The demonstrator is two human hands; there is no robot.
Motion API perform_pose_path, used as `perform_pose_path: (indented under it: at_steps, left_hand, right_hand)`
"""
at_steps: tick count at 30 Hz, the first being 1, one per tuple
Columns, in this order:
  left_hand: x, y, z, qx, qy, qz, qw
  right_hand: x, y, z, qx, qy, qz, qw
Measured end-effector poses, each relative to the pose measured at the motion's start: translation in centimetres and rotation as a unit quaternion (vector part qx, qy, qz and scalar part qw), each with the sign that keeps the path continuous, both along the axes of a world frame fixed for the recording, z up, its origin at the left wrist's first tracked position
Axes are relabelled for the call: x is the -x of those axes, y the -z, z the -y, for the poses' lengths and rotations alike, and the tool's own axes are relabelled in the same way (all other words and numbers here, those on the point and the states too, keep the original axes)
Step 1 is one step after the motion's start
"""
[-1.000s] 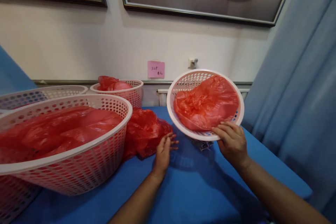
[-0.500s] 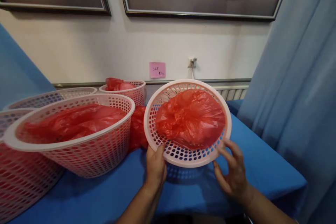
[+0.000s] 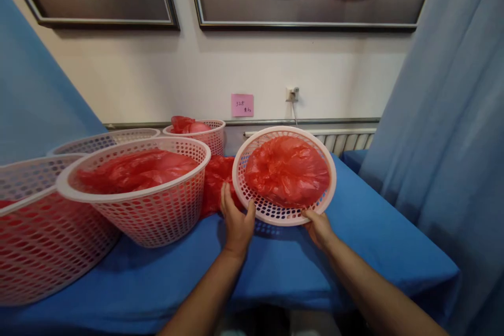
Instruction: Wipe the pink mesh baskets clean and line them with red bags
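Left hand (image 3: 237, 227) splayed, contact unclear, red plastic bundle (image 3: 216, 184) behind; right hand (image 3: 318, 227) grips basket (image 3: 271, 211).

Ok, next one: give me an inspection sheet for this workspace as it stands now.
Surface: table under blue cloth.
Job's things: white perforated basket, tilted toward the camera, with a crumpled red bag inside; whether its base touches the cloth is unclear.
Clutter: other baskets grouped at left; red plastic on the cloth beside them.
Hands: right hand grips the near rim; left hand open by the rim, contact unclear.
Cables: cord hanging from a wall outlet.
Surroundings: pink note, framed pictures, radiator, blue curtain.
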State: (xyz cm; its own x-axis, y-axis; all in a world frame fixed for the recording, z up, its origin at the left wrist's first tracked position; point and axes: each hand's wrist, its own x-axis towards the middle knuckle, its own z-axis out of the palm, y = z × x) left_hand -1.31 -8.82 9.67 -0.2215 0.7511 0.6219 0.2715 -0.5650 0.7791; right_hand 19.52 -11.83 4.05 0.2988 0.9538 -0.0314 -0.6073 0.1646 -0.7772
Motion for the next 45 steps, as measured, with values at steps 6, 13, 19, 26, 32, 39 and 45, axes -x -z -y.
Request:
perform_pose_path:
  at_steps: [6, 13, 19, 26, 32, 39, 45]
  left_hand:
    - [-1.9, -2.9, 0.0, -0.108, 0.092, -0.299, 0.944]
    - [-6.3, -5.1, -4.2, -0.042, 0.045, -0.421, 0.905]
    - [-6.5, -4.3, -5.1, 0.109, 0.165, -0.186, 0.963]
    - [-4.7, -2.9, -5.6, 0.216, 0.183, 0.053, 0.958]
    - [-4.0, -2.7, -2.7, 0.173, 0.166, 0.138, 0.961]
    - [-3.4, -2.5, -0.2, -0.151, 0.107, -0.433, 0.882]
    - [-4.5, -4.1, -4.5, 0.055, 0.202, -0.238, 0.948]
  right_hand:
    - [0.5, 2.5, -1.7, -0.019, 0.048, -0.019, 0.999]
    - [-0.2, 3.8, -1.4, -0.052, 0.046, 0.021, 0.997]
    - [-0.3, 3.5, -2.1, -0.027, 0.043, -0.013, 0.999]
    - [-0.4, 3.2, -1.9, -0.015, 0.013, -0.027, 0.999]
    - [-0.3, 3.3, -1.8, -0.005, 0.013, -0.028, 1.0]
    - [0.1, 2.7, -1.1, -0.028, -0.004, -0.02, 0.999]
    - [-0.3, 3.5, -1.1, -0.007, 0.009, -0.009, 1.0]
